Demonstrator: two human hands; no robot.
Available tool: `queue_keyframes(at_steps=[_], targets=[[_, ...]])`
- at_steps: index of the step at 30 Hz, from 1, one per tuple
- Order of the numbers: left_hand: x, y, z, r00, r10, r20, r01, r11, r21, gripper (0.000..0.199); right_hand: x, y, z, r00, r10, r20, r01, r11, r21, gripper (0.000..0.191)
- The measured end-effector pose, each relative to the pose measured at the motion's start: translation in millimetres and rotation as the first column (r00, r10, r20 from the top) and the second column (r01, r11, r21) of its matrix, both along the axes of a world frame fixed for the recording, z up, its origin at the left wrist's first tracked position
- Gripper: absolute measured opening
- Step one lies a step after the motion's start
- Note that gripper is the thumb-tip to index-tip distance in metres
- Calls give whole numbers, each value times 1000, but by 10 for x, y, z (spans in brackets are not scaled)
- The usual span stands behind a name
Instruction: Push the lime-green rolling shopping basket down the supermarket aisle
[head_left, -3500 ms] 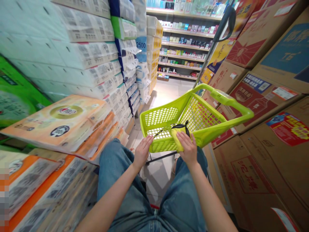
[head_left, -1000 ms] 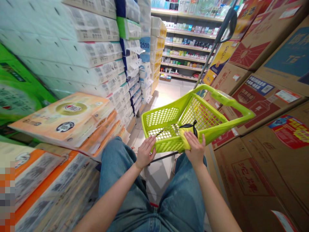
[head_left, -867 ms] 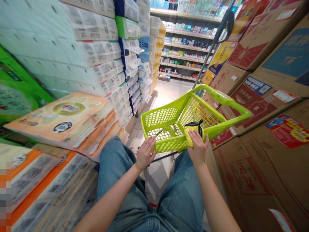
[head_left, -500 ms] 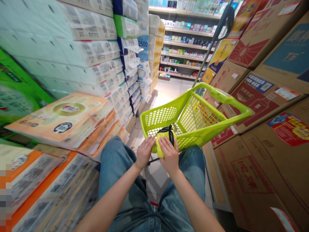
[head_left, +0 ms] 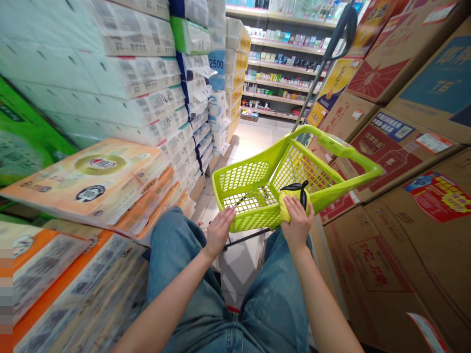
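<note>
Left hand [head_left: 220,232] and right hand [head_left: 298,228] apart at the green basket [head_left: 253,217]
Right clamps a yellow cloth [head_left: 284,210] over the near edge, right of its middle; left touches the near-left corner, grip unclear; cartons [head_left: 382,264] stand rightward

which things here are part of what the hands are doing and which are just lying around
In use:
yellow cloth with black trim, under the right hand
lime-green basket, the left hand at its near rim

Just around:
orange packs
white wrapped packs
cardboard boxes
stocked shelves
</note>
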State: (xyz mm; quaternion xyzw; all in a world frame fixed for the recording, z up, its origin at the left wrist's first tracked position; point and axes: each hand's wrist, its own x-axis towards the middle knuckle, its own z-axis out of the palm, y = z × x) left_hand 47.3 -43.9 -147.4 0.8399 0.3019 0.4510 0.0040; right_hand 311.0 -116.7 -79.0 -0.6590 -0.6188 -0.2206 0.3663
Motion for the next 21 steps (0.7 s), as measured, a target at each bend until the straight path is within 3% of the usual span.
queue_keyframes(at_steps=[6, 9, 12, 15, 21], targets=[[-9, -7, 14, 1000, 3, -22, -3, 1000, 0, 54, -1023, -8, -131, 976, 211, -53, -215, 974, -71, 61], [-25, -4, 21, 1000, 1, -18, 0, 1000, 1, 53, -1262, -36, -142, 954, 294, -58, -299, 947, -115, 63], [-32, 0, 20, 1000, -8, -18, 8, 1000, 3, 52, -1154, -66, -98, 944, 329, -19, -329, 934, -140, 63], [-34, 4, 18, 999, -14, -29, 14, 1000, 6, 53, -794, -95, -33, 943, 330, 31, -322, 934, -157, 61], [-25, 4, 23, 1000, -1, -29, 2, 1000, 31, 55, -29, -41, 1, 997, 74, 34, -74, 997, -9, 54]])
